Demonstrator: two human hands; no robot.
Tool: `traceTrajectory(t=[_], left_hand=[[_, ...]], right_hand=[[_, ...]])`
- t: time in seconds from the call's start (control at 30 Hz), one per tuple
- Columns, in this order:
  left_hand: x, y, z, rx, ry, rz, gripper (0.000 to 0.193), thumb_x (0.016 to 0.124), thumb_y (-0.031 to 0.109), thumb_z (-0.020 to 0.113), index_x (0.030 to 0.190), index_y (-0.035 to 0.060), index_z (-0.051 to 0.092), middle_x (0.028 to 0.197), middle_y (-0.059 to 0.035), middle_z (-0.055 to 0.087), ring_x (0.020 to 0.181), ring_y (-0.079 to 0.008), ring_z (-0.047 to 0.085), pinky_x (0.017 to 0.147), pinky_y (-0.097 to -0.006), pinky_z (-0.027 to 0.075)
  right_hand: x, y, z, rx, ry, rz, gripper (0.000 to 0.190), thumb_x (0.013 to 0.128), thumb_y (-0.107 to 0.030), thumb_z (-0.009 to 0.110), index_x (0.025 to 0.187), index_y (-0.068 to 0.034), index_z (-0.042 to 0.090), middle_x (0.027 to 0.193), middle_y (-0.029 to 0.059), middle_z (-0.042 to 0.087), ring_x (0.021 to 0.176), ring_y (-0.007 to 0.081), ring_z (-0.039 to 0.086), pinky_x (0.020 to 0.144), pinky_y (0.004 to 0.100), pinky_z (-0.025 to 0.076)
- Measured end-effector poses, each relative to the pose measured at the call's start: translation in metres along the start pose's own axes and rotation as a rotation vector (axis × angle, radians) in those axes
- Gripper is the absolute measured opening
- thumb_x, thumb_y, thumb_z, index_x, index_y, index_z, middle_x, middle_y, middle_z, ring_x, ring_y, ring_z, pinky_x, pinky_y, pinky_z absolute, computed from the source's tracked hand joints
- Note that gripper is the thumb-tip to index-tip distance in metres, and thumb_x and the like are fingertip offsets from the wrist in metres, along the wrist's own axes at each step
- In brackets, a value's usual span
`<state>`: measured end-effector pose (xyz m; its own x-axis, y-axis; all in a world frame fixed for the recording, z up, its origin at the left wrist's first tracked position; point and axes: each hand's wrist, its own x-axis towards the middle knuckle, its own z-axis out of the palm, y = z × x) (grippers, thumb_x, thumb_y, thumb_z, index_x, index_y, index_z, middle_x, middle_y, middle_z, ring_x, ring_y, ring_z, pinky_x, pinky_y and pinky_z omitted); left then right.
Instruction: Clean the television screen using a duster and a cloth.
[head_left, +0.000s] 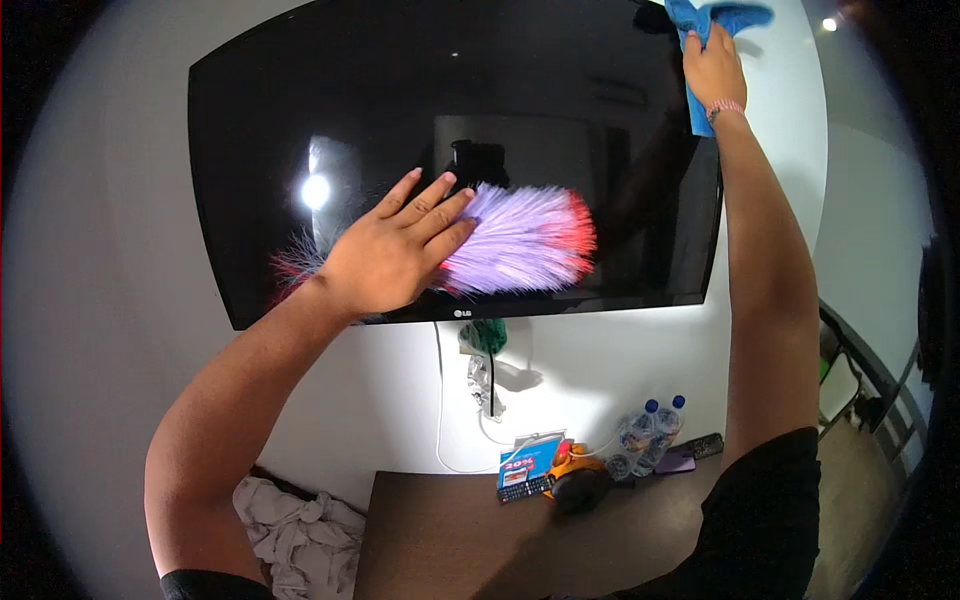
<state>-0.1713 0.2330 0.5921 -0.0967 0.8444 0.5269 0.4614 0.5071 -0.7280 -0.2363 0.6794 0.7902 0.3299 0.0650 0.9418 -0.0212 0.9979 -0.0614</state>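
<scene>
A wall-mounted flat-screen television (390, 82) fills the upper middle of the head view. My left hand (386, 255) lies over a fluffy duster (525, 236) with lilac and red bristles, holding it against the lower part of the screen; its fingers are extended, and the thumb and the duster's handle are hidden. At the upper right edge of the television, my right hand (716, 67) grips a blue cloth (700, 112), part of which hangs down beside the frame while another part sticks out above the hand.
Cables and a green bundle (484, 336) hang below the television. The brown table (442, 525) bears remote controls (525, 489), a blue leaflet (534, 456), an orange and black object (579, 486) and plastic bottles (652, 442). Crumpled grey fabric (304, 532) lies at lower left.
</scene>
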Motion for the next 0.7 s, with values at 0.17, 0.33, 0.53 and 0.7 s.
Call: traceTrajectory(t=[0.17,0.33,0.53,0.7], left_hand=[[0.005,0.001,0.007,-0.033,-0.039,-0.035,0.067,0.075,0.021,0.077,0.135,0.0066,0.052,0.149,-0.0138,0.042,0.143,-0.0311,0.032,0.119,-0.0516,0.021],[0.016,0.005,0.005,-0.047,-0.037,-0.030,0.065,0.077,0.021,0.075,0.136,0.0081,0.051,0.151,-0.0134,0.040,0.144,-0.0308,0.030,0.119,-0.0515,0.020],[0.023,0.000,0.013,-0.042,0.014,0.021,0.064,0.079,0.020,0.073,0.137,0.0085,0.050,0.151,-0.0133,0.040,0.144,-0.0308,0.030,0.119,-0.0503,0.019],[0.015,-0.002,0.016,-0.062,0.081,0.036,0.061,0.079,0.022,0.072,0.136,0.0119,0.052,0.151,-0.0125,0.040,0.144,-0.0300,0.030,0.120,-0.0495,0.019]], right_hand=[[-0.098,-0.013,-0.047,0.084,-0.313,0.311,0.047,0.095,-0.033,0.045,0.132,-0.004,0.046,0.125,0.0265,0.056,0.109,0.0458,0.057,0.094,0.0519,0.047],[-0.233,-0.010,-0.108,0.007,-0.347,0.359,0.058,0.094,-0.028,0.052,0.141,0.003,0.039,0.142,0.0259,0.045,0.122,0.0434,0.052,0.101,0.0495,0.044],[-0.240,0.025,-0.105,0.075,-0.367,0.280,0.059,0.093,-0.024,0.056,0.141,0.005,0.038,0.143,0.0264,0.043,0.129,0.0416,0.047,0.110,0.0454,0.037],[-0.124,0.009,-0.053,0.033,-0.203,0.020,0.055,0.095,-0.026,0.047,0.141,0.003,0.040,0.139,0.0264,0.047,0.128,0.0425,0.045,0.109,0.0455,0.037]])
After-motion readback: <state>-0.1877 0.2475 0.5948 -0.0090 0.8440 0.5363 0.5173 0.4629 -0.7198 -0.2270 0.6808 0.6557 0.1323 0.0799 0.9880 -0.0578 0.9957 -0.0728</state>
